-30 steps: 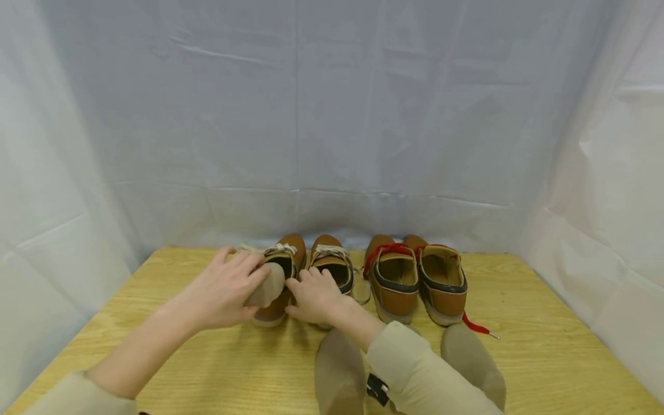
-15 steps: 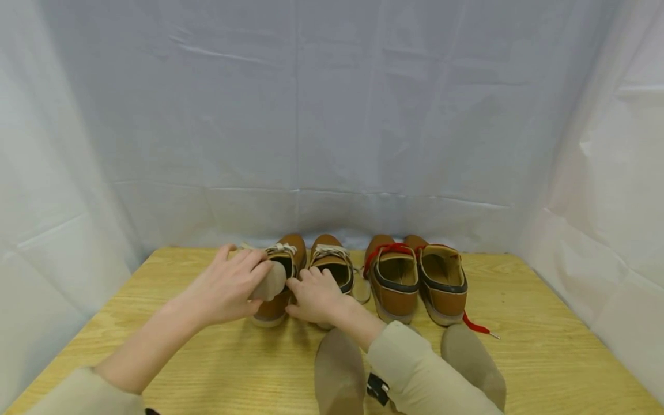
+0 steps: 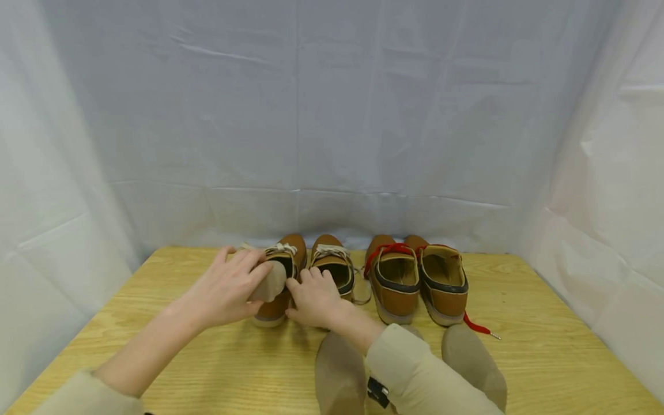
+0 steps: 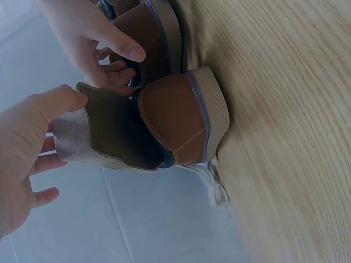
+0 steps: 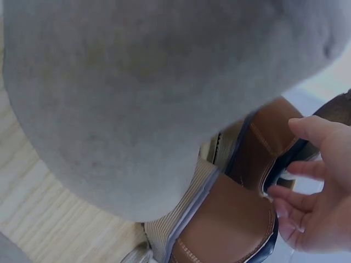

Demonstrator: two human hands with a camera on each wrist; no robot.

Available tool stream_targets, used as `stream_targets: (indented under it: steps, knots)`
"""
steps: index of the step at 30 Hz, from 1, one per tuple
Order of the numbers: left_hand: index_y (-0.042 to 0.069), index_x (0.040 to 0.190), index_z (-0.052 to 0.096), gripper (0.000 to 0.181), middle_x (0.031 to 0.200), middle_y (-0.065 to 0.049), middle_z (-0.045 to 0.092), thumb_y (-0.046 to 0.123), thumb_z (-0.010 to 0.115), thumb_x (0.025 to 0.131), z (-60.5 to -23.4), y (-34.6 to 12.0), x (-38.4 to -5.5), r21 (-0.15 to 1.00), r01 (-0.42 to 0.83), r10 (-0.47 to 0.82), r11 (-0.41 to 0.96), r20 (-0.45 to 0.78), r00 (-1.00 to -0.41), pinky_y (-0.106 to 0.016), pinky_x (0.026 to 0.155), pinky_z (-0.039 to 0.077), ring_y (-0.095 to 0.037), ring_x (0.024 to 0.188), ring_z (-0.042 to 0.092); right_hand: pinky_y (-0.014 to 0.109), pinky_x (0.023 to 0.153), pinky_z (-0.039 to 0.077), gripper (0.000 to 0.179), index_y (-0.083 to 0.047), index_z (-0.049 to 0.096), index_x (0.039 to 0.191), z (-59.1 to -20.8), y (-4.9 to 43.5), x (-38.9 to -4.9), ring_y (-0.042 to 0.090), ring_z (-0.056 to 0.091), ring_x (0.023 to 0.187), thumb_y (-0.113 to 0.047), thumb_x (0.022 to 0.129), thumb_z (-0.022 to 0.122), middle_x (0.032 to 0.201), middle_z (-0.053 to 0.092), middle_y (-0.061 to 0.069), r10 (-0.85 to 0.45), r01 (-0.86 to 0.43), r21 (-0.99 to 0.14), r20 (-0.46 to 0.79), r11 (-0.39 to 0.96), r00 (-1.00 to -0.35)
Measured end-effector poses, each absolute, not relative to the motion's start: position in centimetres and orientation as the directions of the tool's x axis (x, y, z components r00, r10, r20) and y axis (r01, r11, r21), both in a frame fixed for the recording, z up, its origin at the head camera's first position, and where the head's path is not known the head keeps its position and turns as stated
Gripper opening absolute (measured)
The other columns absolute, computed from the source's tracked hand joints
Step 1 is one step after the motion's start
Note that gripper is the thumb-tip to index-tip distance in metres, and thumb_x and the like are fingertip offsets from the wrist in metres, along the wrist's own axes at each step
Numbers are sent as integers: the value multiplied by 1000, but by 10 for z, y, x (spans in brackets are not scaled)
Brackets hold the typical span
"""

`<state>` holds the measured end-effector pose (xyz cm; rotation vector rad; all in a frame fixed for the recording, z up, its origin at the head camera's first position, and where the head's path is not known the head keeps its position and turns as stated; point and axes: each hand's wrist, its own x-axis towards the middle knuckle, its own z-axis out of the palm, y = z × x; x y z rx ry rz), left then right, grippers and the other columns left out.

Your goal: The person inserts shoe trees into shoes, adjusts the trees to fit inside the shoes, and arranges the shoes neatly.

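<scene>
In the head view, my left hand [image 3: 233,288] pinches the rounded end of a grey-beige insole [image 3: 270,282], which stands up out of the heel opening of the leftmost brown shoe [image 3: 271,312]. From the left wrist, the olive face of the insole [image 4: 109,120] shows, its far end hidden inside the shoe [image 4: 173,109]. My left thumb is on one face, with fingers behind. My right hand [image 3: 315,297] reaches between this shoe and the second white-laced shoe [image 3: 327,248]. Its fingers touch the collar of the left shoe, thumb apart from them in the right wrist view.
To the right stand two brown shoes [image 3: 396,300] with red laces [image 3: 477,328], one lace trailing on the wooden table [image 3: 544,346]. In front lie grey-beige rounded shapes [image 3: 339,369], one close to the right wrist camera. White sheeting [image 3: 332,115] encloses the back and sides.
My left hand has turned slightly, its thumb rising, and the insole has lifted a little. My right hand has stayed almost still.
</scene>
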<state>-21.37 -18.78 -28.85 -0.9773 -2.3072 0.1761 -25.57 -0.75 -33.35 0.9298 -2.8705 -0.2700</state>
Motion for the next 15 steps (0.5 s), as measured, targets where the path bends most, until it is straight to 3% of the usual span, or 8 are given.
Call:
stream_targets:
  steps: [15]
  knots:
    - [0, 104, 61, 56, 103, -15, 57, 28, 79, 59, -292, -190, -214, -383, 607, 707, 696, 517, -483, -52, 78, 40, -30, 89, 56, 38, 86, 36, 61, -18, 47, 132, -338, -12, -252, 22, 44, 109, -57, 86, 54, 120, 50, 5, -532, -519, 162, 52, 839, -845]
